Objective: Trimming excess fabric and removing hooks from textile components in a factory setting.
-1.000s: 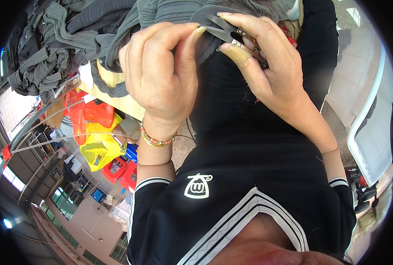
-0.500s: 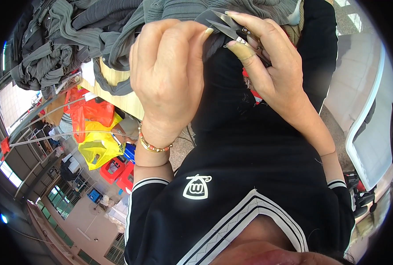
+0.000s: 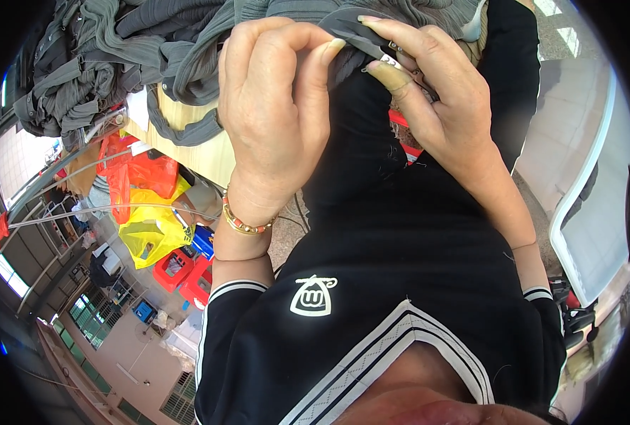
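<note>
My right hand (image 3: 446, 99) grips a pair of small metal thread snips (image 3: 367, 48), their blades nearly together and pointing left. A tan covering wraps the thumb of that hand. Close to the blade tips, my left hand (image 3: 276, 113) is closed in a pinch between thumb and forefinger. Whether it has a fabric edge or a thread is too small to see. Behind both hands lies dark grey ribbed knit fabric (image 3: 294, 10), with a curved band of it passing by the left fingertips and the snips.
More grey knit garments (image 3: 74, 85) are heaped at the far left on a pale wooden table (image 3: 201, 164). Red (image 3: 148, 173) and yellow (image 3: 145, 234) plastic bags hang beside it, above red stools (image 3: 173, 269). On the right stands a translucent white plastic bin (image 3: 577, 234).
The snips' blades, spread apart before, have come together. My left hand has shifted slightly up and to the right, still pinched.
</note>
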The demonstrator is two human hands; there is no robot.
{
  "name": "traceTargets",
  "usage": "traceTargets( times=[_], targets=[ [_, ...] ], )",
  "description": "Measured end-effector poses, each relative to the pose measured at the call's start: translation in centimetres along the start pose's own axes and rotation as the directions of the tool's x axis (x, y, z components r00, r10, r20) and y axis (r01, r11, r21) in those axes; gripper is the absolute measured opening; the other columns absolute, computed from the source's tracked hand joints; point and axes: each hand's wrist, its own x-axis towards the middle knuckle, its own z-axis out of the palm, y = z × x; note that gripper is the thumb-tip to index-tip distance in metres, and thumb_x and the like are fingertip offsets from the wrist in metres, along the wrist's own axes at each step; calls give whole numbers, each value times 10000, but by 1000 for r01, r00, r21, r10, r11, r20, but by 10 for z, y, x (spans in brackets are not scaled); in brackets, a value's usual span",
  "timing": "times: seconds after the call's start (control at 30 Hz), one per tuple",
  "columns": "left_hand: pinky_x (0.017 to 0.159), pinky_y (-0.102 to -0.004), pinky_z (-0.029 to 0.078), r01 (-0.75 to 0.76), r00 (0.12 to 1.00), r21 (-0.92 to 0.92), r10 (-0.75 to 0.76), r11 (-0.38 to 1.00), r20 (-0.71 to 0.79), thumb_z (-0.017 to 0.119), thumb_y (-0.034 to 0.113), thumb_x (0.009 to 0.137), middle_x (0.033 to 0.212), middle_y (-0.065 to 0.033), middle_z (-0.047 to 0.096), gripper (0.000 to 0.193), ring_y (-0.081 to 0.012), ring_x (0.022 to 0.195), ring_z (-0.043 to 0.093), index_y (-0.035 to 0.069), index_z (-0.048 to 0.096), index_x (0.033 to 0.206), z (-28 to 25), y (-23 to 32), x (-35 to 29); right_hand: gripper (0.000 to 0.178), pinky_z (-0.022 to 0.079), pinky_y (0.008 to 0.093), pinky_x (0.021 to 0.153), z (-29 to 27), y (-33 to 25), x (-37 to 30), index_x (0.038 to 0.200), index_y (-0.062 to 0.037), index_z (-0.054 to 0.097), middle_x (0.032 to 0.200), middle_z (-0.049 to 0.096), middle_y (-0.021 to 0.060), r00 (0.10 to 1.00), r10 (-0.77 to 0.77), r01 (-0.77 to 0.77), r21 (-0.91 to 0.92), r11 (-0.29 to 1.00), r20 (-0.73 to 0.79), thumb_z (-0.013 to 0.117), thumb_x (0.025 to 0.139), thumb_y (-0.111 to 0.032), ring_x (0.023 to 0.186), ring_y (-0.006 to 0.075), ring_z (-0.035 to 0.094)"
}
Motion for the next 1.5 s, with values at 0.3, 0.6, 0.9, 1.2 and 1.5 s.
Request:
traceTargets(
  times=[0.3, 0.6, 0.9, 1.2, 1.5],
  targets=[
    [835, -258, 468, 261, 964, -327, -261, 908, 44, 648, 4, 950, 977, -56, 633, 51, -130, 910, 591, -17, 638, 996, -5, 1, -4, 428, 329, 198, 570, -9, -5, 5, 1272, -28, 662, 802, 514, 8, 992, 77, -85, 77, 993, 100, 748, 853, -4, 657, 74, 439],
    [953, -244, 451, 365, 917, -673, -374, 644, 139, 596, 39, 997, 1097, -85, 659, 102, -127, 1027, 601, -27, 643, 1060, -7, -17, -10, 388, 349, 221, 605, -23, -14, 27, 1213, -25, 712, 768, 494, 6, 963, 15, -30, 51, 998, 267, 762, 828, -34, 689, 86, 458],
    [964, -247, 458, 402, 906, -725, -356, 559, 229, 599, 53, 998, 1105, -95, 667, 130, -131, 1029, 613, -35, 650, 1080, -15, -28, -7, 311, 433, 240, 521, -36, -54, 59, 1159, 29, 698, 758, 552, 54, 873, 257, -266, -37, 963, 415, 756, 858, -20, 524, 111, 548],
    [863, -215, 417, -116, 993, -993, 1, 37, -116, 575, -5, 972, 1030, -63, 579, 39, -102, 935, 532, -30, 604, 976, 24, -40, 1, 281, 424, 262, 530, -33, -51, 61, 1113, 33, 721, 733, 555, 58, 870, 263, -294, 9, 956, 418, 768, 841, -17, 585, 121, 561],
    [867, -212, 414, 585, 740, -704, -620, 403, 260, 580, 44, 987, 1113, -53, 603, 73, -76, 933, 534, -7, 632, 998, -31, -10, 0, 354, 360, 251, 558, -26, -41, 49, 1131, 42, 720, 710, 518, 3, 894, 338, -377, 86, 922, 295, 796, 787, 2, 651, 89, 498]
  ],
)
